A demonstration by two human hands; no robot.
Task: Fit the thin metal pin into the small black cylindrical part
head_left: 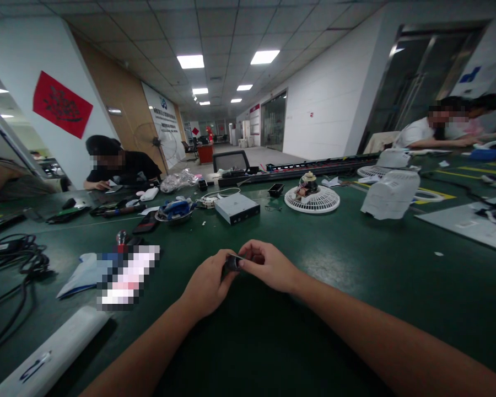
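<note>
We pinch a small dark object (pixel 232 263) in the closed fingers of our left hand (pixel 208 281) and right hand (pixel 274 266), with a silver disc drive (pixel 236 206) beyond our grip and a white fan grille (pixel 319 204) ahead to its right.

I sit at a wide, dark-green table (pixel 397 281) under a ceiling of grey square panels (pixel 124 33), lit by bright rectangular lights (pixel 190 62). On my left, a red diamond-shaped paper sign (pixel 63 103) hangs on a white wall, beside a brown wood-toned panel (pixel 107 94). Ahead of me, a black-framed chair (pixel 231 161), a red-fronted desk (pixel 205 154) and pale grey flooring (pixel 227 156); to my right, a plain white wall (pixel 322 105) and a metal-framed glass door (pixel 417 77).
</note>
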